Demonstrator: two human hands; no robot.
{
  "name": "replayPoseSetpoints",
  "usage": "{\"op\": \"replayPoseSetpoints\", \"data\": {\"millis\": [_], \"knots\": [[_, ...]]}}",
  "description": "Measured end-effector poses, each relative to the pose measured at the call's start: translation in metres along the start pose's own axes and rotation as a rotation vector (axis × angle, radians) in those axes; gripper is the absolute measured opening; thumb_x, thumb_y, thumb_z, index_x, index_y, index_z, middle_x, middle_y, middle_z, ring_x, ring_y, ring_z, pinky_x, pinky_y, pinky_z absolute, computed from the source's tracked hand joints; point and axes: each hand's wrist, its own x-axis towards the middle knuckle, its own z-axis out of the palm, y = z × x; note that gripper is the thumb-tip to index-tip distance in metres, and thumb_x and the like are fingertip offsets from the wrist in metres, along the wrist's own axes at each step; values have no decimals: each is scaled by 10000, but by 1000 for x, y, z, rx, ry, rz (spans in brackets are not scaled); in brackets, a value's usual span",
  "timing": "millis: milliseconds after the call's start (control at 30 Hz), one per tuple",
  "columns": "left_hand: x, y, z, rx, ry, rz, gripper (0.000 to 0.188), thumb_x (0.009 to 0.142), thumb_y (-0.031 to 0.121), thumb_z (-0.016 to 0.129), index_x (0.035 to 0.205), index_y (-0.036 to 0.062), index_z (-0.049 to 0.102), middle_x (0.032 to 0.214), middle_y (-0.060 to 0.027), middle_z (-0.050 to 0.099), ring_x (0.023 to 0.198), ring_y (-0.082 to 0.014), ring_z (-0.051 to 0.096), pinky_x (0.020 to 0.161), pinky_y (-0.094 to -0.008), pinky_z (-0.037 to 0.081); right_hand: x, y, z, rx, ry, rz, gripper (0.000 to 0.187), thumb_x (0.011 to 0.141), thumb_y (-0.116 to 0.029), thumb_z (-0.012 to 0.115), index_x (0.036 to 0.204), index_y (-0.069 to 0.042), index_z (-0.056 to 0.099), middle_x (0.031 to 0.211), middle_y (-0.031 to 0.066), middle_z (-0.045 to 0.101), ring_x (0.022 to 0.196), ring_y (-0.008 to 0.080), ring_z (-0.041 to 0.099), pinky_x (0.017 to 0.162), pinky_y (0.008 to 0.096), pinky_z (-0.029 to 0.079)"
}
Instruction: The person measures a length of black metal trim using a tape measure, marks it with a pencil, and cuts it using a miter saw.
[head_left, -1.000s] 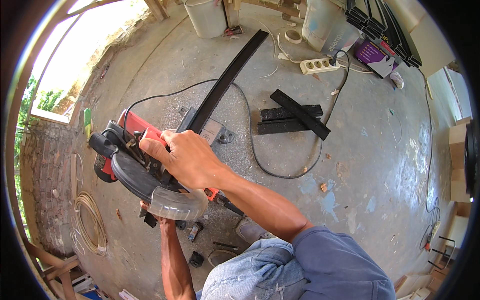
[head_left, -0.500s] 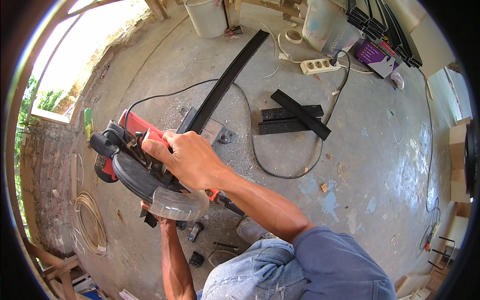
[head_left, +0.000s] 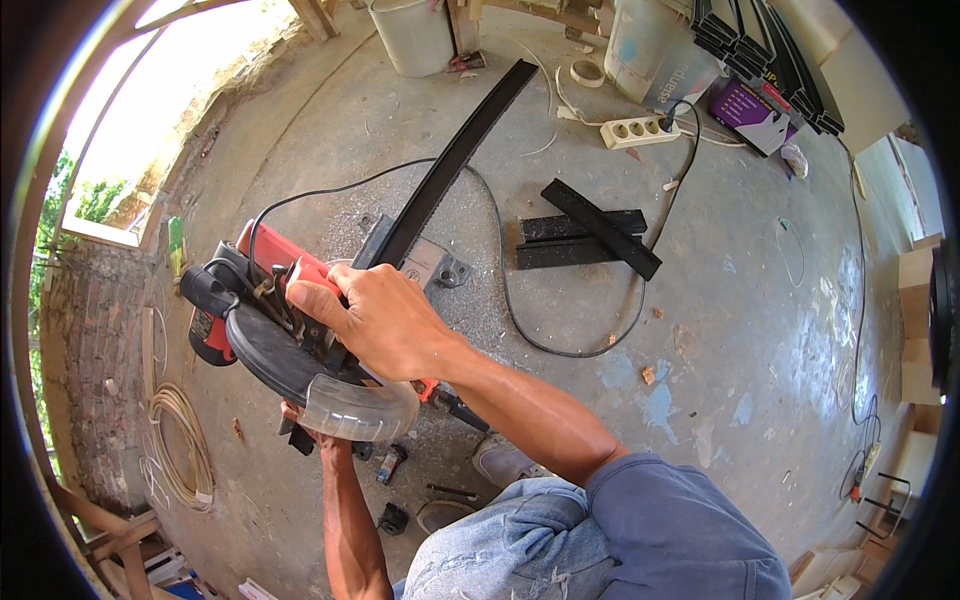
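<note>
Gripping the red handle of a red and black miter saw (head_left: 275, 320), my right hand (head_left: 385, 315) is closed with the thumb along the top. The saw has a black upper guard and a clear curved lower guard (head_left: 355, 408). A long black channel strip (head_left: 455, 165) lies across the saw's grey base (head_left: 425, 262) and reaches far out over the floor. Its near end sticks out below the guard, where my left hand (head_left: 328, 440) seems closed around it. Most of my left fingers are hidden by the guard. Where the blade meets the strip is out of sight.
Short black strip pieces (head_left: 585, 235) lie crossed on the dusty concrete floor. A black cable (head_left: 510, 300) loops from the saw toward a white power strip (head_left: 640, 132). Coiled tan hose (head_left: 180, 445) rests at left, and my shoe (head_left: 505, 462) is near small loose parts.
</note>
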Motion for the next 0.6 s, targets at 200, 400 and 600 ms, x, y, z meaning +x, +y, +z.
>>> {"op": "replayPoseSetpoints", "data": {"millis": [200,400,600], "knots": [[-2,0,-1,-26,13,-3,408,769,405,765,1049,119,688,1173,-41,647,1285,-294,448,1075,-561,239,-1,-1,-2,-9,-25,13,898,976,-726,412,1102,127,664,669,256,629,688,385,694,694,458,528],[-1,0,-1,-51,26,-6,409,768,401,767,1053,118,687,1178,-43,645,1287,-296,447,1076,-560,239,-1,2,1,-7,16,3,879,978,-719,421,1071,116,679,659,247,630,666,373,692,677,457,525],[1,1,-2,-78,41,-10,411,767,396,768,1056,116,686,1184,-44,644,1290,-297,447,1077,-558,239,-2,2,-1,3,-11,3,866,984,-710,418,1071,111,678,644,240,621,642,373,683,667,459,524]]}}
